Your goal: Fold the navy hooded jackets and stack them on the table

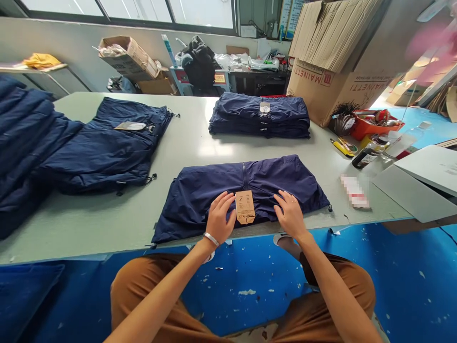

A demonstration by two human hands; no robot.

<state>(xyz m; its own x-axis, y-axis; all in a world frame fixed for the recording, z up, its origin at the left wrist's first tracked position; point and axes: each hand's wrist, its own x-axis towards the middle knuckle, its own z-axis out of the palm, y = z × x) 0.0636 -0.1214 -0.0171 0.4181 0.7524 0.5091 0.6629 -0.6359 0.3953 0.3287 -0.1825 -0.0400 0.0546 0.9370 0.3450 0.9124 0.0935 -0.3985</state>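
A folded navy garment [203, 190] lies along the table's front edge, with a dark zip down its middle. On its lower middle rests a brown cardboard tag [245, 207]. My left hand [220, 216] lies on the fabric just left of the tag, fingers spread, the thumb near the tag's edge. To the right of the tag, my right hand [289, 212] rests on the garment with its fingers apart. Neither hand holds anything. Small cord stoppers show at the garment's lower corners.
Behind is a stack of folded navy garments [259, 119]. More navy garments [107, 147] spread over the left. A dark bottle [370, 152], a yellow cutter [342, 148], an orange basket [360, 129] and a large carton [314, 93] stand or lie at the right.
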